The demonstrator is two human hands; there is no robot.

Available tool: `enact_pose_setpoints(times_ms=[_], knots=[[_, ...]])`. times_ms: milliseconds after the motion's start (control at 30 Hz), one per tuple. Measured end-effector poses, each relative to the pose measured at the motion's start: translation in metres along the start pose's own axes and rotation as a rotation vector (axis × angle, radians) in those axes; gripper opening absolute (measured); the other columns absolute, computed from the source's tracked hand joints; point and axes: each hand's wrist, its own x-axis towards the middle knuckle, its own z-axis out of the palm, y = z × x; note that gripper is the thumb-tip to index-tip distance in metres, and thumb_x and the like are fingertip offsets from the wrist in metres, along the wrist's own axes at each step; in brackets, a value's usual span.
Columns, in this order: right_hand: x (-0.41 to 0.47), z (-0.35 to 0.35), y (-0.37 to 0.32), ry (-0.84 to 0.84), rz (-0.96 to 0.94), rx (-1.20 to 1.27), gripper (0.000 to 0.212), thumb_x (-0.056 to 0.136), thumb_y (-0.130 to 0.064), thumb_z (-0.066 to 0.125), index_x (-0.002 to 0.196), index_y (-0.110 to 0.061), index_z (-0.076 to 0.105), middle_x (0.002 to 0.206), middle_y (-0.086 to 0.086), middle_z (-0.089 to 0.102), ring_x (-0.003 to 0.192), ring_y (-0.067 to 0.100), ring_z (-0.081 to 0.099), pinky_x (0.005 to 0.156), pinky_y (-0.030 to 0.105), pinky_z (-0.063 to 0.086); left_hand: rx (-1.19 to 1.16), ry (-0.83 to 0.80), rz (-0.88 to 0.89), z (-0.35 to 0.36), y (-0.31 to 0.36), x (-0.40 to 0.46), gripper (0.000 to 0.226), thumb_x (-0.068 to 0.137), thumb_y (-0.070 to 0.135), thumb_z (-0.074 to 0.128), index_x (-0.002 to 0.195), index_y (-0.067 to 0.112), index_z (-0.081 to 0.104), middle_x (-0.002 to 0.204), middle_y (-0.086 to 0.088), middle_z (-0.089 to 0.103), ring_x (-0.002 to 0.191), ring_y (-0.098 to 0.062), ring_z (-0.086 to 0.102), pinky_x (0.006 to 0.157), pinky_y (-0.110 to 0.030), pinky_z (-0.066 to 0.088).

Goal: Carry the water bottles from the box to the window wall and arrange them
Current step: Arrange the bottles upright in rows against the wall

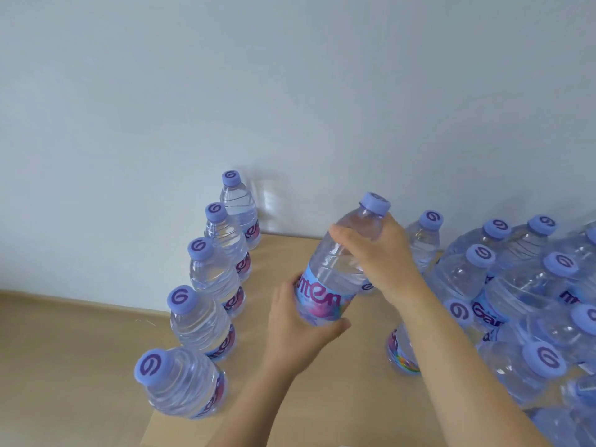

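I hold one clear water bottle (335,269) with a lilac cap, tilted to the right, above the wooden floor. My left hand (296,327) grips its labelled lower part from below. My right hand (377,253) grips its shoulder just under the cap. A row of several upright bottles (200,321) runs on the left from the white wall (290,91) toward me. A dense group of several bottles (516,301) stands on the right. One more bottle (403,350) stands partly hidden under my right forearm.
The wooden floor (322,398) shows bare between the left row and the right group. The white wall meets the floor at the back, and a pale baseboard (64,298) runs along the left.
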Motion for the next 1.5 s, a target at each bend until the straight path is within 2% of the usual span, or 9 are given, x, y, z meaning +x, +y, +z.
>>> enact_pose_setpoints(times_ms=[133, 333, 433, 700, 900, 1067, 1167, 1333, 1500], knots=[[0.006, -0.011, -0.011, -0.347, -0.073, 0.208, 0.034, 0.056, -0.029, 0.072, 0.082, -0.009, 0.062, 0.072, 0.008, 0.061, 0.066, 0.017, 0.062, 0.060, 0.026, 0.050, -0.152, -0.438, 0.007, -0.011, 0.011, 0.001, 0.056, 0.050, 0.006, 0.085, 0.099, 0.020, 0.061, 0.087, 0.005, 0.071, 0.078, -0.009, 0.066, 0.067, -0.023, 0.053], [0.005, 0.009, -0.003, -0.033, 0.015, -0.231, 0.045, 0.062, -0.054, 0.076, 0.091, -0.033, 0.047, 0.077, -0.029, 0.057, 0.070, -0.018, 0.055, 0.055, 0.009, 0.040, -0.078, 0.185, -0.015, 0.016, 0.014, -0.007, 0.055, 0.048, 0.017, 0.086, 0.088, 0.030, 0.052, 0.078, 0.018, 0.066, 0.065, 0.002, 0.062, 0.055, -0.013, 0.047], [0.003, 0.009, -0.003, -0.047, -0.049, -0.159, 0.042, 0.062, -0.049, 0.079, 0.089, -0.036, 0.050, 0.080, -0.039, 0.058, 0.075, -0.020, 0.055, 0.058, 0.003, 0.043, -0.058, 0.124, 0.022, 0.003, 0.010, -0.005, 0.063, 0.043, 0.030, 0.085, 0.096, 0.037, 0.051, 0.087, 0.022, 0.066, 0.074, 0.002, 0.064, 0.062, -0.013, 0.050], [0.038, 0.022, 0.007, -0.213, 0.134, -0.147, 0.067, 0.057, -0.049, 0.073, 0.110, -0.013, 0.058, 0.104, 0.005, 0.067, 0.095, 0.020, 0.066, 0.089, 0.048, 0.052, -0.121, -0.023, -0.123, -0.012, -0.001, 0.027, 0.067, 0.044, 0.019, 0.084, 0.103, 0.020, 0.053, 0.096, -0.002, 0.068, 0.084, -0.015, 0.066, 0.077, -0.033, 0.057], [0.059, 0.048, 0.038, -0.073, 0.144, -0.161, 0.045, 0.059, -0.034, 0.084, 0.090, -0.021, 0.054, 0.091, -0.004, 0.065, 0.085, 0.012, 0.064, 0.073, 0.032, 0.052, -0.128, 0.202, -0.332, -0.002, -0.024, 0.050, 0.044, 0.057, 0.021, 0.077, 0.095, 0.027, 0.057, 0.088, 0.007, 0.066, 0.085, -0.019, 0.062, 0.070, -0.028, 0.049], [0.085, 0.072, 0.061, -0.104, 0.114, -0.205, 0.047, 0.059, -0.030, 0.086, 0.091, -0.026, 0.051, 0.089, -0.014, 0.059, 0.078, -0.001, 0.059, 0.064, 0.022, 0.045, -0.168, 0.245, -0.483, 0.006, -0.046, 0.066, 0.057, 0.087, 0.004, 0.055, 0.141, 0.015, 0.042, 0.107, -0.001, 0.062, 0.084, -0.006, 0.054, 0.068, -0.014, 0.042], [0.101, 0.083, 0.071, -0.128, 0.095, -0.208, 0.042, 0.059, -0.028, 0.085, 0.086, -0.027, 0.053, 0.087, -0.009, 0.062, 0.068, -0.006, 0.059, 0.059, 0.017, 0.043, -0.252, 0.264, -0.535, 0.003, -0.048, 0.084, 0.038, 0.086, 0.000, 0.044, 0.105, 0.027, 0.064, 0.071, 0.009, 0.047, 0.057, -0.001, 0.037, 0.047, -0.011, 0.032], [0.121, 0.102, 0.088, -0.110, 0.047, -0.237, 0.044, 0.058, -0.025, 0.087, 0.085, -0.021, 0.052, 0.105, 0.011, 0.055, 0.080, 0.011, 0.058, 0.066, 0.018, 0.043, -0.285, 0.338, -0.606, 0.006, -0.047, 0.109, 0.037, 0.085, -0.004, 0.040, 0.067, 0.028, 0.043, 0.067, -0.002, 0.035, 0.053, -0.013, 0.028, 0.042, -0.019, 0.027], [0.131, 0.118, 0.098, -0.112, -0.034, -0.296, 0.056, 0.061, -0.025, 0.087, 0.098, -0.015, 0.047, 0.103, -0.001, 0.041, 0.097, 0.018, 0.054, 0.083, 0.025, 0.044, -0.392, 0.394, -0.589, 0.004, -0.048, 0.131, 0.048, 0.089, -0.002, 0.042, 0.118, 0.033, 0.058, 0.069, 0.019, 0.038, 0.059, 0.000, 0.037, 0.043, -0.004, 0.032]])
